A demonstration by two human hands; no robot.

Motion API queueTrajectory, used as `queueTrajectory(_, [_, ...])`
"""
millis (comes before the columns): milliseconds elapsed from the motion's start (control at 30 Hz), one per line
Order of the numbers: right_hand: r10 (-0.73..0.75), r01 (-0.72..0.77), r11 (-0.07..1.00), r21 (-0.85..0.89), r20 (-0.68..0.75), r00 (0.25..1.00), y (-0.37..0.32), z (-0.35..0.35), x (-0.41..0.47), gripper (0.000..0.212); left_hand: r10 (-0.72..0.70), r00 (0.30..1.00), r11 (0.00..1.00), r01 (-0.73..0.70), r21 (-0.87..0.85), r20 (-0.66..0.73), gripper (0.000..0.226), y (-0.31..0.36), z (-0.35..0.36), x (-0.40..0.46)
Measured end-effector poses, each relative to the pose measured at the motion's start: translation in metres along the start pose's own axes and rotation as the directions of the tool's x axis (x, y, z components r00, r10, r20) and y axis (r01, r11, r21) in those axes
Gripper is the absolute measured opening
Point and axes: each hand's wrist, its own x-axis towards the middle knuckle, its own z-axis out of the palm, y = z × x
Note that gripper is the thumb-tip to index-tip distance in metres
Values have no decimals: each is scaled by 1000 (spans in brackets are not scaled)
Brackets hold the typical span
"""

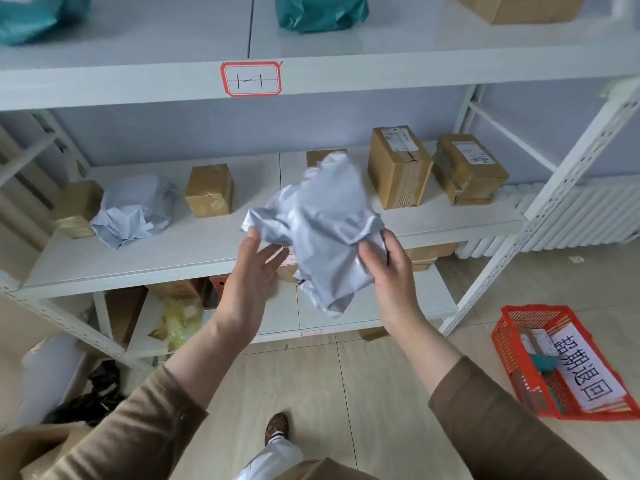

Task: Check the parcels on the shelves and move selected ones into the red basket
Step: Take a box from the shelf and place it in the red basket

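Observation:
A crumpled grey plastic mailer bag (322, 216) is held up in front of the middle shelf (207, 251). My right hand (388, 268) grips its lower right side. Open and with fingers spread, my left hand (254, 271) touches the bag's lower left edge with its fingertips. The red basket (512, 344) stands on the floor at the right, with a white sign on it and a few parcels inside. On the middle shelf stand a second grey bag (135, 209) and several brown boxes, among them a small one (209, 190) and a tall one (398, 166).
The upper shelf (381, 71) carries teal bags (320, 10) and a brown box (519, 6), with a red-framed label (251, 79) on its edge. The bottom shelf holds boxes and a yellow bag (178, 320). A white radiator (568, 216) is behind at right. Bags lie on the floor at left.

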Motion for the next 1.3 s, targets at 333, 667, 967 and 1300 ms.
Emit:
queueTrajectory(333, [-576, 771, 129, -624, 586, 571, 18, 19, 4, 36, -120, 981, 953, 157, -261, 151, 106, 12, -49, 43])
queueTrajectory(667, [-533, 648, 326, -688, 433, 727, 33, 19, 42, 37, -6, 998, 996, 11, -88, 64, 97, -23, -46, 64])
queueTrajectory(967, [500, -515, 857, 0, 244, 831, 42, 65, 49, 92, 449, 892, 860, -415, 296, -56, 138, -50, -18, 67])
queueTrajectory(1300, [571, -581, 813, 44, 139, 809, 94, 85, 104, 91, 9, 965, 1000, -11, -7, -261, 75, -53, -51, 101])
